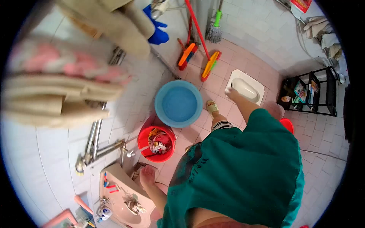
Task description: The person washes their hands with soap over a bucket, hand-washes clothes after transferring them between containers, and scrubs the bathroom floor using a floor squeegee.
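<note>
My left hand (147, 174) hangs beside the pink washbasin (118, 203), a little below the red bucket (141, 146) with bunched cloths (160, 142) in it. Its fingers are loosely bent, and nothing shows in them. My right hand (232, 93) appears over the near-left part of the white squat toilet (249, 88), with small, partly hidden fingers that look loose around nothing. The blue basin (178, 103), holding what looks like water, stands on the pink tiles between the red bucket and my sandalled foot (212, 107).
Two red-handled brushes (210, 67) (187, 56) and a grey mop (214, 33) lean at the top. A black rack (323, 103) stands right. Pale cloths (57, 100) hang close at the left, above metal pipes (99, 133). A red container (287, 125) is partly hidden behind my shirt.
</note>
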`<state>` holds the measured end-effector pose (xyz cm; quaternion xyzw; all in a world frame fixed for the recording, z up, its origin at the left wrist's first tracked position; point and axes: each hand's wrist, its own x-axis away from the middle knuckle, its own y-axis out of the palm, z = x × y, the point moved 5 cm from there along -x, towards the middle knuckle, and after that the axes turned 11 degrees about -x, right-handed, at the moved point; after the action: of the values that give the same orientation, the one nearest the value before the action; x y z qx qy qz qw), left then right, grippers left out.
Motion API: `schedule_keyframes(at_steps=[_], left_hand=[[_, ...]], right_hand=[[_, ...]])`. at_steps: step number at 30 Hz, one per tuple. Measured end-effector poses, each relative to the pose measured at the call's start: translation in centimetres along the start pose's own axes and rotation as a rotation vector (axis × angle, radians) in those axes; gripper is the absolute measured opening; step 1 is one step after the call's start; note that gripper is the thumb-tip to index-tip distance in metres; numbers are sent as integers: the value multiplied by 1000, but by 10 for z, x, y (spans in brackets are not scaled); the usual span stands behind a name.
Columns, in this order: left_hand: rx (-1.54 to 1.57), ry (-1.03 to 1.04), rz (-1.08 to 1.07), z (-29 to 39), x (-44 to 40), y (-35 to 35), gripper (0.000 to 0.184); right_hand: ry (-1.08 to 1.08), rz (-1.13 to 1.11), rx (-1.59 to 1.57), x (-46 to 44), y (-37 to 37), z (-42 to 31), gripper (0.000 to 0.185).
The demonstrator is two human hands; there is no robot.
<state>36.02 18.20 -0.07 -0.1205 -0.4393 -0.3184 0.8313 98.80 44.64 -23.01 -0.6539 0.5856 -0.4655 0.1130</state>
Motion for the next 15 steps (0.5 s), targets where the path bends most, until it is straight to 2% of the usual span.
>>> schedule_keyframes(at_steps=[1,3,4,5,7,9,10,12,14,15], left_hand=[[-13,-78,63,-3,5,14,26],[-28,-25,19,6,17,68,28],[-25,32,-37,11,22,94,30],[-38,23,-12,13,25,114,30],[-52,55,-54,18,26,158,30],[-143,91,-91,19,24,190,31],[-221,137,-146,19,25,208,31],[-264,117,-82,21,37,246,29],[-326,188,-137,24,47,280,27],[-314,195,-179,24,53,296,25]], right_hand=[[235,60,-378,-27,-27,-50,46],[150,129,-964,-98,-69,-134,42],[159,62,-1001,-118,-106,-186,42],[33,126,-1293,-140,-135,-230,44],[-188,299,-1195,-212,-180,-272,42],[-202,424,-1450,-232,-225,-315,35],[-184,411,-1443,-239,-240,-325,35],[-103,239,-1545,-260,-251,-341,45],[-23,66,-1645,-276,-245,-350,56],[-11,56,-1639,-277,-246,-348,56]])
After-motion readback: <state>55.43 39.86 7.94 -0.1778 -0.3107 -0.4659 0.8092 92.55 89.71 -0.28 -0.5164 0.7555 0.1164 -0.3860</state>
